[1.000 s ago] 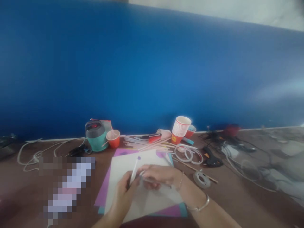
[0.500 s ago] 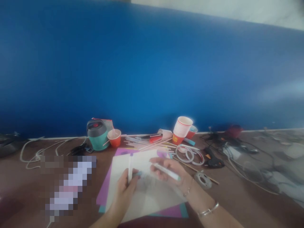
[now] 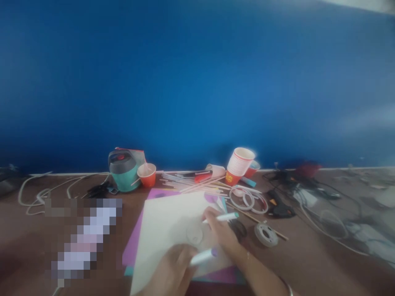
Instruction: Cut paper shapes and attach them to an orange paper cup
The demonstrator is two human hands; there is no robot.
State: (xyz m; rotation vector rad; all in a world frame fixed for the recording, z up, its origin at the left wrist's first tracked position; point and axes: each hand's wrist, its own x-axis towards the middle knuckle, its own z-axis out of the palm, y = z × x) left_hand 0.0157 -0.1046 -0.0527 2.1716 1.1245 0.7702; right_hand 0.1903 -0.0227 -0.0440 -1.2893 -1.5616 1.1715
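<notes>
A large white sheet point(image 3: 160, 230) lies over purple paper point(image 3: 132, 246) on the brown table. My left hand point(image 3: 174, 267) is closed around a white marker with a purple end point(image 3: 202, 257), low over the sheet. Further right and higher, my right hand point(image 3: 219, 230) grips a white marker with a green end point(image 3: 226, 217). Between the hands, a faint round clear thing point(image 3: 194, 233) rests on the sheet. Scissors point(image 3: 237, 228) lie partly hidden behind my right hand.
Behind the paper are thin sticks point(image 3: 185, 185), stacked paper cups point(image 3: 240, 164), an orange cup point(image 3: 147, 174) and a teal container point(image 3: 125, 174). To the right lie white rings point(image 3: 242, 199), a tape roll point(image 3: 266, 235), a glue gun point(image 3: 279, 207) and cables point(image 3: 327, 234).
My left hand has moved down and right, its marker now tilted sideways. My right hand has turned, its marker's green end pointing up and right. The round thing and scissors are now uncovered.
</notes>
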